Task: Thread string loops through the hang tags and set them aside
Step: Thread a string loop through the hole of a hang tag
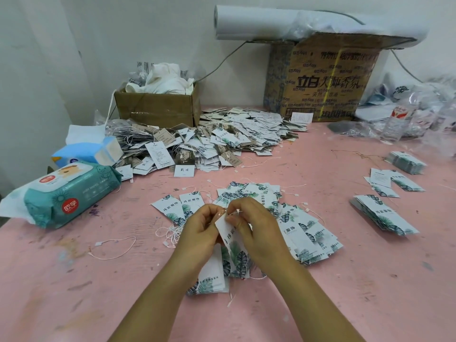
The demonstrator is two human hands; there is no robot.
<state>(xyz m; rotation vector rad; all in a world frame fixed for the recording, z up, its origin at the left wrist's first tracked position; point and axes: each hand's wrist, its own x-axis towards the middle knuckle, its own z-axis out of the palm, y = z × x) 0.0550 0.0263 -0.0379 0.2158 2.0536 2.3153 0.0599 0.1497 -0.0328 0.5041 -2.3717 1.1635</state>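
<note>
Just before the tag pile (pixel 291 218), left hand (pixel 200 234) and right hand (pixel 257 229) each close their grip on one hang tag (pixel 234 245) near its top hole, a seemingly light, stiffish card with limp string (pixel 237 211).

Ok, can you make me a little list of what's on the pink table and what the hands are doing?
hands: left hand and right hand both pinch one hang tag near its top
threading: a white string end sticks out by the right hand's fingers
under the hands: loose leaf-print tags
at the back: big heap of tags in front of a cardboard box
on the left: wet wipes pack, spare string loop
on the right: neat tag stack
table: pink
</note>
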